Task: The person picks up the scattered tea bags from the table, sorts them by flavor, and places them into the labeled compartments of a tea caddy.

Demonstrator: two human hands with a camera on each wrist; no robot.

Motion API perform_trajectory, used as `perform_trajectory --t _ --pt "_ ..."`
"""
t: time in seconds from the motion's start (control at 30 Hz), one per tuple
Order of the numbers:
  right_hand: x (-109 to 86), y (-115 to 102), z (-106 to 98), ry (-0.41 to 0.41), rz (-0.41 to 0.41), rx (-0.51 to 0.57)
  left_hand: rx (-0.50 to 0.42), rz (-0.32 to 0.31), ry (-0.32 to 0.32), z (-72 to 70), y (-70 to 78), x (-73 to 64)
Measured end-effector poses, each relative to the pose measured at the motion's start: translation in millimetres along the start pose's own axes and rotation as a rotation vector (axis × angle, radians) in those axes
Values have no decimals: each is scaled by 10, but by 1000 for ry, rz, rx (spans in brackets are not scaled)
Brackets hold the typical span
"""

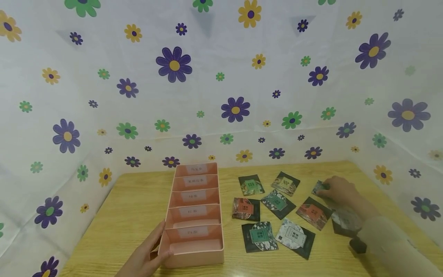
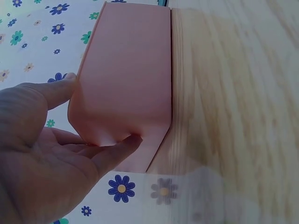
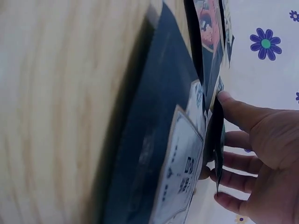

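Observation:
A pink divided storage box (image 1: 197, 257) with labelled compartments stands left of the table's middle. My left hand (image 1: 149, 252) grips its near left corner, with the thumb at the front rim; the left wrist view shows the fingers against the box's wall (image 2: 126, 70). At the right, my right hand (image 1: 340, 190) pinches a small dark tea sachet (image 1: 317, 188) between thumb and fingers. In the right wrist view this sachet (image 3: 217, 135) is seen edge-on. Nearer my right sleeve lies a grey and black sachet (image 1: 346, 221), partly covered by the forearm.
Between box and right hand lie several tea sachets: two with green labels up top, a teal one (image 1: 278, 204), red ones (image 1: 314, 213), another teal (image 1: 260, 236) and a white one (image 1: 295, 238). A dark corner (image 1: 358, 245) shows by the sleeve. Flowered cloth (image 1: 207, 88) encloses the wooden table (image 1: 131, 207).

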State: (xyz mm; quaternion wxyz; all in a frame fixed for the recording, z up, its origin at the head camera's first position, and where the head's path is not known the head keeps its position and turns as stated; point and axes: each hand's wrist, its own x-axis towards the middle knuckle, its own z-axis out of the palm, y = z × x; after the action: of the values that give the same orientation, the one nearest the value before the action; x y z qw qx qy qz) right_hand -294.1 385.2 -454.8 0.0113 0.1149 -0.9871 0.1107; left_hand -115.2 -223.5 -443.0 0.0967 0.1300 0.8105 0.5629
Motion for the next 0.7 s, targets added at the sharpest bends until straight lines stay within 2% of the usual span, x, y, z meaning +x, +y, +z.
perform_trajectory --t 0.17,0.3,0.5,0.7 --pt "-7 30 51 13 19 101 -10 -28 22 17 12 -10" --pt "-39 59 89 20 80 179 -8 -62 42 24 12 -14" --pt "-70 100 77 26 133 187 0 -18 25 7 1 -4" --pt "-77 105 37 34 119 162 -13 -74 37 21 25 -9"
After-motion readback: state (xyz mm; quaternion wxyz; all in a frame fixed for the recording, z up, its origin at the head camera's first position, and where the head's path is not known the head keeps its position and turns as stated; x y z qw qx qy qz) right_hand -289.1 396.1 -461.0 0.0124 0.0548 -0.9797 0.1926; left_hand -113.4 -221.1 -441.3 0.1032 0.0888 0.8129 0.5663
